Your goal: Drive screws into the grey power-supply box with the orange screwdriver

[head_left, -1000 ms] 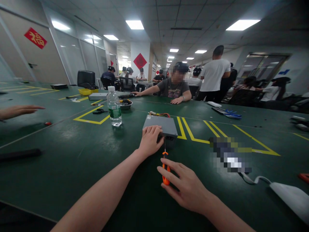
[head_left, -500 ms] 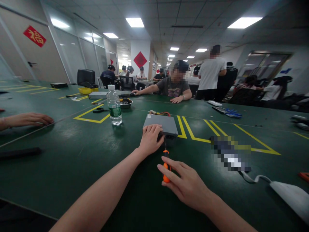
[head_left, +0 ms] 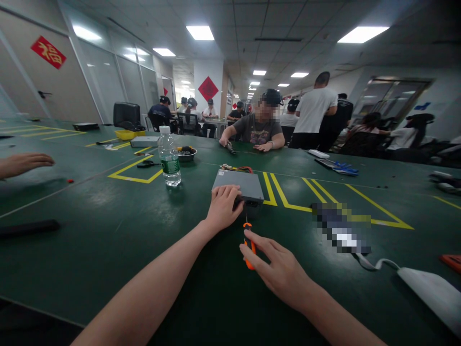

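A grey computer power supply [head_left: 247, 185] lies on the green table, with coloured cables [head_left: 236, 168] at its far side. My left hand [head_left: 225, 204] grips its near left part, fingers on top and thumb at the near face. A screwdriver [head_left: 248, 245] with an orange and black handle points away from me, its shaft reaching the power supply's near face. My right hand [head_left: 275, 264] has its fingertips on the handle. I cannot make out where the screwdriver's tip sits.
A water bottle [head_left: 170, 158] stands left of the power supply, before a bowl of tools [head_left: 187, 154]. On the right lie a blurred dark object [head_left: 340, 228] and a white pouch [head_left: 430, 295]. A co-worker [head_left: 264, 125] sits opposite; another person's hand [head_left: 27, 164] is at left.
My right fingers have shifted slightly on the screwdriver handle; my left hand stays on the power supply. The co-worker opposite has drawn a dark tool nearer. The hand at left has moved further left.
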Demonstrator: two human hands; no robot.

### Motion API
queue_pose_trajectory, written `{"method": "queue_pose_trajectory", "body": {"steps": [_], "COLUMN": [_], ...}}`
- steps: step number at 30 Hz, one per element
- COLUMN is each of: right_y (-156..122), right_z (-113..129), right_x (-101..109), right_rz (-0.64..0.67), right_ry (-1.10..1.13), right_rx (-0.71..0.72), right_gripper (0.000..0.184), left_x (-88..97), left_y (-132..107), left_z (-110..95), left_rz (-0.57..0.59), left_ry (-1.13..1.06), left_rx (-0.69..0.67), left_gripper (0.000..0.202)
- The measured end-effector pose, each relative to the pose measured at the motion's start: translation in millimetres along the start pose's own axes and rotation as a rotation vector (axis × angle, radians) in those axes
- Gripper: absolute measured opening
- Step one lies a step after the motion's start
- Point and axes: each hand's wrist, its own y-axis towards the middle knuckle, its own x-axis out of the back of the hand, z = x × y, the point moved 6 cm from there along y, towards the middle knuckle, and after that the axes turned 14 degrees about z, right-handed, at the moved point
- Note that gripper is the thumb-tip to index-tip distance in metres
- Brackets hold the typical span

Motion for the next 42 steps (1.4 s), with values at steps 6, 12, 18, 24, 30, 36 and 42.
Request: {"method": "queue_pose_trajectory", "body": {"steps": [6, 12, 18, 24, 30, 36, 42], "right_y": [0, 5, -4, -15, -16, -15, -15], "right_z": [-14, -17, -21, -33, -36, -38, -35], "right_x": [-2, -3, 11, 22, 20, 21, 20], "right_rz": [-0.17, -0.088, -0.117, -0.146, -0.152, -0.169, -0.156], "right_ry": [-0.047, -0.153, -0.058, -0.064, -0.08, -0.09, -0.105], "right_rx": [-0.087, -0.123, -0.081, -0.149, -0.168, -0.182, -0.164], "right_gripper": [0.01, 0.012, 0.012, 0.01, 0.011, 0.011, 0.01], "left_x": [-1.4, -2.3, -1.0, -1.2, -1.8, -2.3, -1.8], "left_y": [0, 0, 0, 0, 0, 0, 0], "left_z": [0, 1, 0, -1, 0, 0, 0], "left_rz": [0.009, 0.003, -0.001, -0.002, -0.004, -0.001, 0.001], "left_ry": [0.003, 0.006, 0.007, 0.012, 0.013, 0.015, 0.011], "left_rx": [0.003, 0.01, -0.006, -0.009, -0.009, -0.009, -0.01], "left_gripper": [0.018, 0.018, 0.018, 0.017, 0.017, 0.018, 0.018]}}
